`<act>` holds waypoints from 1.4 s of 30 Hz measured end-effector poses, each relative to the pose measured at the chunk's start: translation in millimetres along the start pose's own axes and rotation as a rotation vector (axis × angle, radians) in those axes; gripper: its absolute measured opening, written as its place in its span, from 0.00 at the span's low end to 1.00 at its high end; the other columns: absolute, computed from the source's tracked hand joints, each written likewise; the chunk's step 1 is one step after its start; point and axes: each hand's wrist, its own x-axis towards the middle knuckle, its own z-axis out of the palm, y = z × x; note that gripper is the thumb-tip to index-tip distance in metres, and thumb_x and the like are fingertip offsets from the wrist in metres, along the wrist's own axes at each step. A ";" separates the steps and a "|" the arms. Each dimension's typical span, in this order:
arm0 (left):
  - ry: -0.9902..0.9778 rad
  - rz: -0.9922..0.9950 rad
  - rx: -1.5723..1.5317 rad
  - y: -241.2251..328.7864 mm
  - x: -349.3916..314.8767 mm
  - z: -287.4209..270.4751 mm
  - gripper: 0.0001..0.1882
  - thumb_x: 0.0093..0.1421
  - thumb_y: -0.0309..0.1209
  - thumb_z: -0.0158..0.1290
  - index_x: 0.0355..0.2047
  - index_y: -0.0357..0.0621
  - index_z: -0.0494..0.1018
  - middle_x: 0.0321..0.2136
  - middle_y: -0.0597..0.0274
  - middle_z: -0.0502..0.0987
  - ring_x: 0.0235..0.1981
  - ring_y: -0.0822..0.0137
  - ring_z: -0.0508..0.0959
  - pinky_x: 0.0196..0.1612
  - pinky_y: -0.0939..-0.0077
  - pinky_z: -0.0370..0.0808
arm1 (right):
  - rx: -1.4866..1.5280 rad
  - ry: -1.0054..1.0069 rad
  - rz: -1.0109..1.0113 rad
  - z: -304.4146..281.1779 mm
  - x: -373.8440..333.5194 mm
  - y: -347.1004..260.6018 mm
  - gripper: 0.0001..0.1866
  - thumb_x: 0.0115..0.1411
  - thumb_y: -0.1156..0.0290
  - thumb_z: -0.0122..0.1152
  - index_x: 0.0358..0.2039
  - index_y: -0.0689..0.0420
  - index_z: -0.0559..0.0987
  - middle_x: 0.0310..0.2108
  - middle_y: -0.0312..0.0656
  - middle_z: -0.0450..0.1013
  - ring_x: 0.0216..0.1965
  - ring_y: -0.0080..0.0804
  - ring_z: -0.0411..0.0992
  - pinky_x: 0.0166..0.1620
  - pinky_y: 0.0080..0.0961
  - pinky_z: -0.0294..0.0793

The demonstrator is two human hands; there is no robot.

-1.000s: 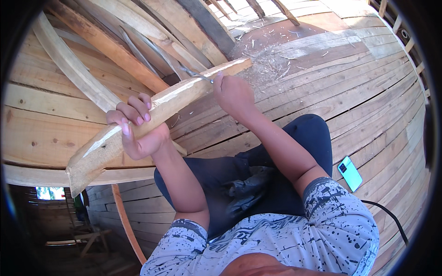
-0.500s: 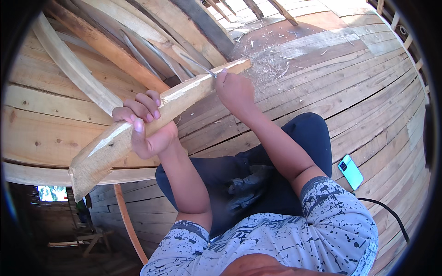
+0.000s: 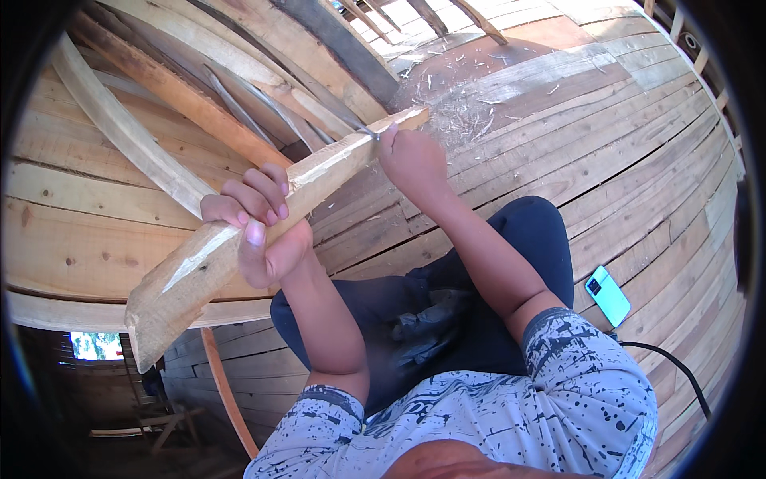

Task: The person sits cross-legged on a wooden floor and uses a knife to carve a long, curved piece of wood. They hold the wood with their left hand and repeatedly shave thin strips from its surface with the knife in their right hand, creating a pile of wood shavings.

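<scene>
A long squared timber [image 3: 333,177] slants across in front of me, its near end cut at an angle and its upper edge pale and freshly shaved. My left hand [image 3: 259,209] is closed round the middle of it, fingers over the top edge and thumb on the near side. Close to the far end, my right hand [image 3: 413,160] is a closed fist around the hidden handle of a thin metal blade [image 3: 365,129]. That blade lies against the timber's upper edge; its exact kind I cannot tell.
Curved wooden ribs [image 3: 136,144] and planks rise at the left. Wood shavings [image 3: 471,120] are strewn over the plank floor [image 3: 511,160] ahead. A light-blue phone [image 3: 608,297] lies by my right knee, with a black cable [image 3: 678,363] near it.
The timber's near end has dropped slightly and shifted right, along with my left hand. My right fist and the blade have moved a little down and right, toward me.
</scene>
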 end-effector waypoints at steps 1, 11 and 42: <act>-0.003 0.002 -0.003 0.1 -0.6 -1.2 0.10 0.53 0.27 0.53 0.31 0.51 0.62 0.20 0.68 0.62 0.21 0.72 0.63 0.33 0.69 0.61 | 0.002 -0.012 -0.052 -8.5 -6.4 -10.9 0.28 0.67 0.60 0.42 0.16 0.64 0.78 0.16 0.57 0.72 0.19 0.57 0.73 0.27 0.51 0.72; -0.060 -0.021 -0.053 1.8 -1.6 4.3 0.12 0.51 0.26 0.54 0.30 0.50 0.61 0.19 0.67 0.62 0.20 0.72 0.63 0.32 0.69 0.60 | -0.097 0.017 -0.037 -1.2 -2.8 1.4 0.29 0.67 0.59 0.40 0.17 0.62 0.80 0.16 0.54 0.73 0.20 0.55 0.75 0.27 0.49 0.74; 0.045 -0.054 0.031 4.4 0.7 -3.5 0.09 0.49 0.27 0.51 0.29 0.53 0.63 0.18 0.71 0.61 0.21 0.74 0.62 0.33 0.71 0.60 | -0.176 0.379 -0.225 45.0 14.9 56.0 0.23 0.62 0.59 0.46 0.14 0.55 0.78 0.12 0.48 0.70 0.12 0.46 0.70 0.18 0.41 0.68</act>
